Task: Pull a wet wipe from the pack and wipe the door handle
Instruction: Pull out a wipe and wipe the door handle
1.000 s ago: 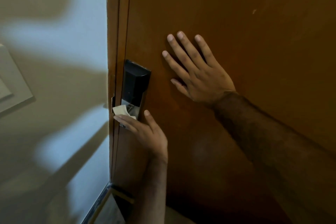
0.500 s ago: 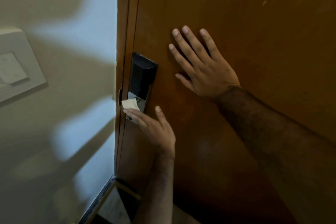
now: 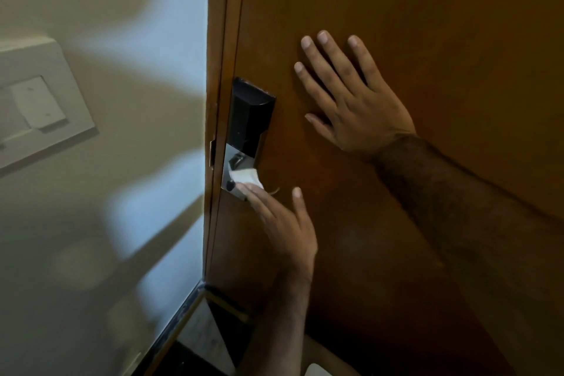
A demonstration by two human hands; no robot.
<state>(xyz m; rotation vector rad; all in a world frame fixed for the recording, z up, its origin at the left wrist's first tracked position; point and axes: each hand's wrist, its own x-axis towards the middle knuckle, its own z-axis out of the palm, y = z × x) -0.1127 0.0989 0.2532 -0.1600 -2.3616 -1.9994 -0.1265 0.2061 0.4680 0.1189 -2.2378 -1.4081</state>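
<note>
A black lock unit (image 3: 250,113) with a silver lower plate (image 3: 233,154) sits at the left edge of the brown wooden door (image 3: 442,24). My left hand (image 3: 283,223) reaches up from below and presses a small folded white wet wipe (image 3: 246,175) against the bottom of the silver plate with its fingertips, thumb spread to the right. My right hand (image 3: 354,107) lies flat on the door to the right of the lock, fingers apart and holding nothing. The wipe pack is out of sight.
A cream wall (image 3: 106,223) with a white light switch plate (image 3: 36,104) stands left of the door edge. The dark floor and door frame (image 3: 183,314) show at the bottom. A pale object (image 3: 317,371) peeks in at the lower edge.
My left hand has slid the wipe from the plate's left edge toward its lower right. My right hand stays flat on the door. The view has shifted slightly.
</note>
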